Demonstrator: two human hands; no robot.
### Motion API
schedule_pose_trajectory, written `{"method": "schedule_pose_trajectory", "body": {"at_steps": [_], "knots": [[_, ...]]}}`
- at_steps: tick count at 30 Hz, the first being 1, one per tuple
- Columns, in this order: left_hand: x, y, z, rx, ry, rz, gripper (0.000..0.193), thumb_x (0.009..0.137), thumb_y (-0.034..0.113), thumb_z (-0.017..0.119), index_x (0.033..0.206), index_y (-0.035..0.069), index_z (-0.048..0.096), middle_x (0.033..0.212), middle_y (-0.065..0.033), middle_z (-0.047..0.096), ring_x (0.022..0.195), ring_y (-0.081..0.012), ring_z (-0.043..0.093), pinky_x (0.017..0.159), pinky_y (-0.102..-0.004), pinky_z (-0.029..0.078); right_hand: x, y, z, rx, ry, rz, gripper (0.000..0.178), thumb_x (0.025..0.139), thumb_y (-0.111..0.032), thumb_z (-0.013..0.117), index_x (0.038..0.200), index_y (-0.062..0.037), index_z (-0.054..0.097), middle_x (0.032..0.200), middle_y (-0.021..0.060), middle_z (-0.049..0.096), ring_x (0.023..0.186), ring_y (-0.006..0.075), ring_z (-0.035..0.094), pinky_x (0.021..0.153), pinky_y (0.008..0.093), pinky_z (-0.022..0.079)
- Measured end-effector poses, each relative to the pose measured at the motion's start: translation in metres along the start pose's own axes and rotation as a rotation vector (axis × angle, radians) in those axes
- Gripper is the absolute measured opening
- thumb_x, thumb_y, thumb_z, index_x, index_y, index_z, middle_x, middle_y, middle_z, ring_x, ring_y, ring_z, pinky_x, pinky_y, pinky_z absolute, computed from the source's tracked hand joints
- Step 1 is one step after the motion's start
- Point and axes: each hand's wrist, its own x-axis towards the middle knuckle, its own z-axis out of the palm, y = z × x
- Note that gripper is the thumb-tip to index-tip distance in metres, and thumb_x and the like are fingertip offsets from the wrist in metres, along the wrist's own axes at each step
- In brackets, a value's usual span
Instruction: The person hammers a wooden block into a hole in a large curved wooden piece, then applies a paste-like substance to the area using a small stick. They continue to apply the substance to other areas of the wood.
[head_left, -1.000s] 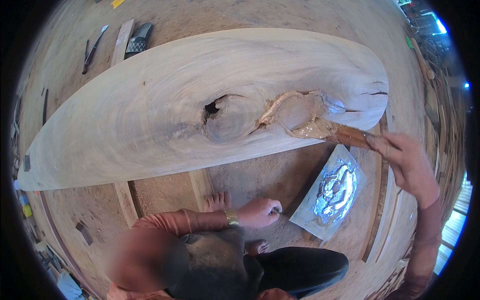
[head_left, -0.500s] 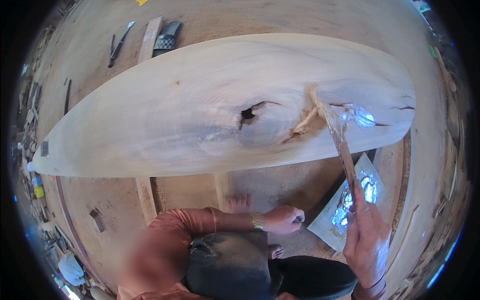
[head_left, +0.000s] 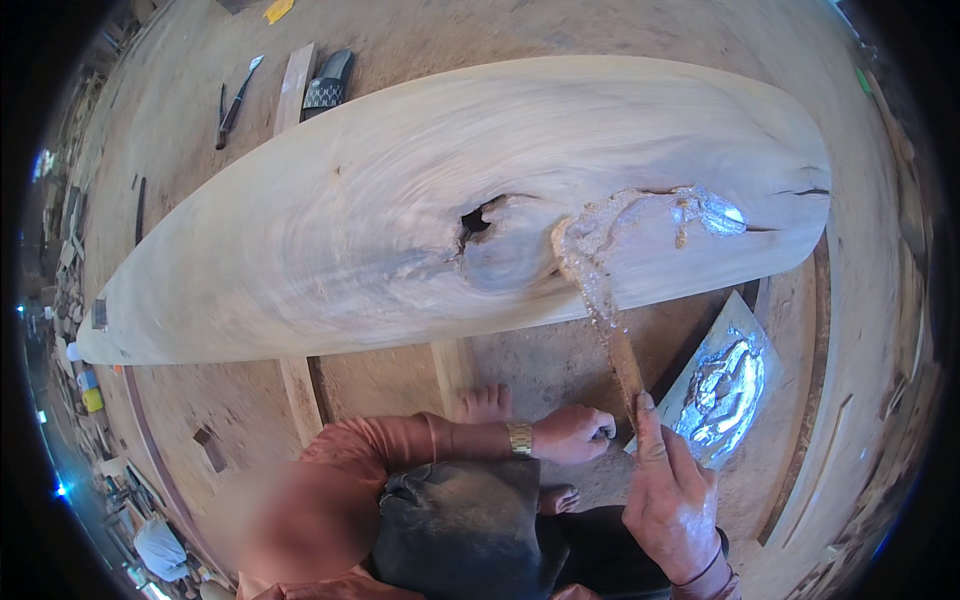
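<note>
A large pale wooden slab (head_left: 300,250), pointed at the left, stretches in front of me, with a dark hole (head_left: 476,219) and cracks in its surface. In my right hand (head_left: 674,500) is a wooden stick (head_left: 622,360); its far end, coated in a clear, glossy, sticky substance, reaches onto the slab right of the hole. More of the shiny substance (head_left: 710,212) lies along a crack near the slab's right end. Close to the slab's near edge is a flat pale sheet (head_left: 690,405) smeared with it. My left hand (head_left: 572,435) is closed in a fist above the floor; whatever it may hold is hidden.
Wooden bars (head_left: 455,370) run beneath the slab. Beyond it lie a chisel-like tool (head_left: 238,105), a slipper (head_left: 327,85) and a yellow scrap (head_left: 278,10). My bare foot (head_left: 485,403) rests on the dusty floor. Timber pieces line the right side; assorted clutter fills the left edge.
My right hand has moved left with the stick, whose coated end shifted left and nearer across the slab. A strand of glossy substance now trails over the wood. The left hand stays closed.
</note>
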Motion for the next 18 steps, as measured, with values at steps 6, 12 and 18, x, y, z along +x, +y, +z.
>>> {"method": "schedule_pose_trajectory", "body": {"at_steps": [6,12,18], "knots": [[0.000,-0.002,0.002,0.055,-0.003,0.034,0.024,0.089,0.019,0.064,0.105,0.001,0.071,0.091,-0.0230,0.073,0.087,-0.0400,0.072,0.080,-0.0475,0.056,-0.002,0.019,-0.023,0.584,-0.158,0.127,0.059,0.087,0.005,0.053,0.146,0.0028,0.054,0.094,0.0189,0.073,0.066,0.0219,0.068,0.059,0.0329,0.055],[-0.003,-0.011,-0.001,-0.082,0.046,0.091,0.027,0.092,0.018,0.065,0.112,0.002,0.071,0.092,-0.0216,0.074,0.084,-0.0361,0.073,0.078,-0.0436,0.056,0.005,0.065,-0.059,0.418,0.248,0.152,0.053,0.088,-0.002,0.057,0.141,0.0013,0.062,0.085,0.0130,0.068,0.078,0.0170,0.066,0.069,0.0291,0.052],[-0.002,-0.013,-0.002,-0.060,0.025,0.061,0.028,0.092,0.019,0.065,0.113,0.000,0.070,0.098,-0.0208,0.075,0.090,-0.0362,0.073,0.081,-0.0426,0.057,0.061,0.126,-0.069,-0.319,0.413,-0.347,0.057,0.080,0.003,0.073,0.134,-0.0143,0.070,0.096,0.0108,0.065,0.073,0.0295,0.066,0.066,0.0406,0.055]]}}
